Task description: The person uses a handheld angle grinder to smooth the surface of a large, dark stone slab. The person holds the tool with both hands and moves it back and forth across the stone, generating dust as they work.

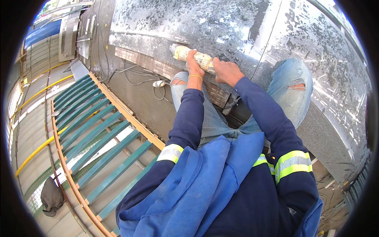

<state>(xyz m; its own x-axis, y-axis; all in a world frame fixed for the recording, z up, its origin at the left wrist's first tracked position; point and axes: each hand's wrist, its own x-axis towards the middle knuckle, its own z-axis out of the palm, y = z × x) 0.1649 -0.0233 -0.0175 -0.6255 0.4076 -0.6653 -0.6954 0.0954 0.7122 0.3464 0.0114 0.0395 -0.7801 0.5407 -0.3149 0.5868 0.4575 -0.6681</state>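
I have the left hand (194,65) curled around the middle of a dusty, yellow, barrel-shaped power tool (204,61), the right hand (228,72) wrapped about its rear; this double grip presumably steadies it over the broad, mottled-grey slab (177,19), by its near edge.

Broad mottled grey slab-like surface (158,19), crossed by a straight dark seam; glossy, wet-looking patches and pale streaks on it. Lower, dull grey-brown floor (144,103): thin grey cables (132,71) in loose loops, small white rounded piece (158,83) among them.
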